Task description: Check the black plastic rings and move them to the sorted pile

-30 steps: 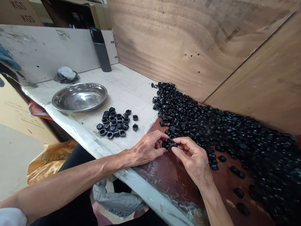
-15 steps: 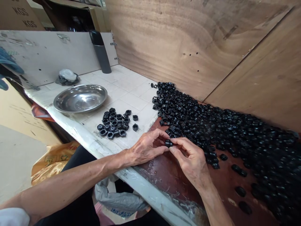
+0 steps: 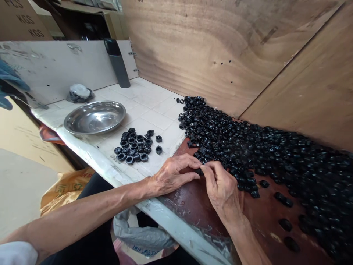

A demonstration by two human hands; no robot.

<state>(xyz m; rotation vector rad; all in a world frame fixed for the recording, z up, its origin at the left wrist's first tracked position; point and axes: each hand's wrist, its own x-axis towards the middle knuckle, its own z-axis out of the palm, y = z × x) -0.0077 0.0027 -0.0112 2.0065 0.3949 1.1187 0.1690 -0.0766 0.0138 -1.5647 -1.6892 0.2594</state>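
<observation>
Between the fingertips of my left hand (image 3: 172, 175) is a small black plastic cap (image 3: 197, 171), mostly hidden by the fingers. My right hand (image 3: 223, 187) meets it there, thumb and fingers pinched together at the cap's right side; whether it grips the same cap or a separate small piece is hidden. Just beyond both hands spreads a large heap of black plastic caps (image 3: 237, 140). A smaller group of similar caps (image 3: 132, 145) lies on the white tiled surface, left of my hands.
A shallow steel bowl (image 3: 95, 117) sits on the white surface (image 3: 149, 101) at the left. Behind it stand a dark flask (image 3: 118, 64) and a wrapped bundle (image 3: 79, 92). A wooden panel (image 3: 193, 48) walls the back. Several loose caps lie on the reddish-brown board (image 3: 190, 209).
My right hand's fingers have rolled inward over the cap, which is now more covered. My left hand has barely moved. The view has shifted slightly.
</observation>
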